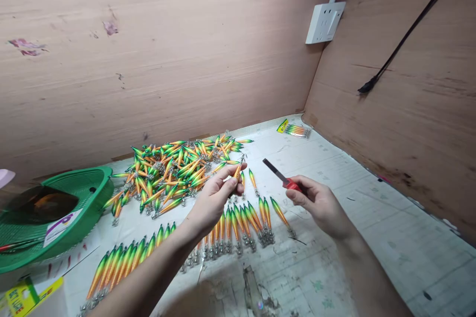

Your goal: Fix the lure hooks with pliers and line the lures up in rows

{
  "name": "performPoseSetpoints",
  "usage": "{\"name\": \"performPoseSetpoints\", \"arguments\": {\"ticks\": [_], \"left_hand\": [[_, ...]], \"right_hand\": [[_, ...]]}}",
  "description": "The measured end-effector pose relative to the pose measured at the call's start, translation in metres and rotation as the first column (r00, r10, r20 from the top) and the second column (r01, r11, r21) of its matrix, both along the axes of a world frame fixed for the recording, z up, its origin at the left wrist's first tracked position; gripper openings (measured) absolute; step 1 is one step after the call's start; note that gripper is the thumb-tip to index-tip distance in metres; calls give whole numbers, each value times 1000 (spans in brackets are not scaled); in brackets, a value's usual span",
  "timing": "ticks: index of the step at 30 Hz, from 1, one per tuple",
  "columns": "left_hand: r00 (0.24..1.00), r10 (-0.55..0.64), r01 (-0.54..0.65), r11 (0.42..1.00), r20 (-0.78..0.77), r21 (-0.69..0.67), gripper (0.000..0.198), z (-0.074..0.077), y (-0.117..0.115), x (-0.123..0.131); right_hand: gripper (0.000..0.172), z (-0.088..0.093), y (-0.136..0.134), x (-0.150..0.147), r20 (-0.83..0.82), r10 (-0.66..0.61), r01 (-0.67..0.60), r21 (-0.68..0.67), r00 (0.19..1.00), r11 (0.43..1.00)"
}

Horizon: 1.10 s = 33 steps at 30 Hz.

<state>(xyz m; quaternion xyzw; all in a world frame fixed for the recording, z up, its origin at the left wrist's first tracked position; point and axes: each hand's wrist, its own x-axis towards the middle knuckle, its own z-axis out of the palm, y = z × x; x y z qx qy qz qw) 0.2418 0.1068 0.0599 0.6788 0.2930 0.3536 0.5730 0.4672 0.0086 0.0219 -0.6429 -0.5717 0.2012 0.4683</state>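
Observation:
Between the thumb and fingers of my left hand (pixel 222 185) is a fishing lure (pixel 237 172), its metal hooks pointing up. My right hand (pixel 316 200) grips the red handle of a knife-like tool (pixel 276 172), whose flat dark blade points up and left, apart from the lure. Behind my left hand lies a heap of green, yellow and orange lures (pixel 186 163). Lures in a row (pixel 234 223) lie below my hands, hooks toward me. Another row (pixel 122 262) is at the lower left, partly hidden by my left forearm.
A green basket (pixel 106 185) stands at the left, with a dark object and a brush-like tool in it. Yellow-labelled packaging (pixel 22 297) is at the lower left. A packaged set of lures (pixel 296 130) lies near the back corner. A socket (pixel 325 22) and a hanging cable (pixel 405 34) are on the walls.

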Motion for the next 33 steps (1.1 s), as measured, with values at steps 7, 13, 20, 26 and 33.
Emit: {"name": "performPoseSetpoints", "arguments": {"ticks": [7, 13, 20, 26, 33], "left_hand": [[823, -2, 443, 628, -568, 640, 34, -45, 41, 64], [673, 29, 590, 581, -739, 561, 16, -54, 86, 100], [568, 350, 341, 724, -745, 600, 37, -47, 175, 151], [673, 401, 189, 719, -621, 669, 33, -45, 183, 150], [856, 485, -236, 672, -177, 702, 18, -31, 167, 83]], "right_hand": [[39, -18, 4, 44, 188, -464, 451, 108, 866, 886], [42, -15, 2, 38, 193, -486, 451, 200, 852, 870], [35, -19, 4, 40, 211, -526, 471, 261, 824, 843], [38, -25, 4, 50, 229, -535, 485, 243, 813, 840], [22, -42, 20, 39, 384, -381, 396, 42, 841, 917]]}}
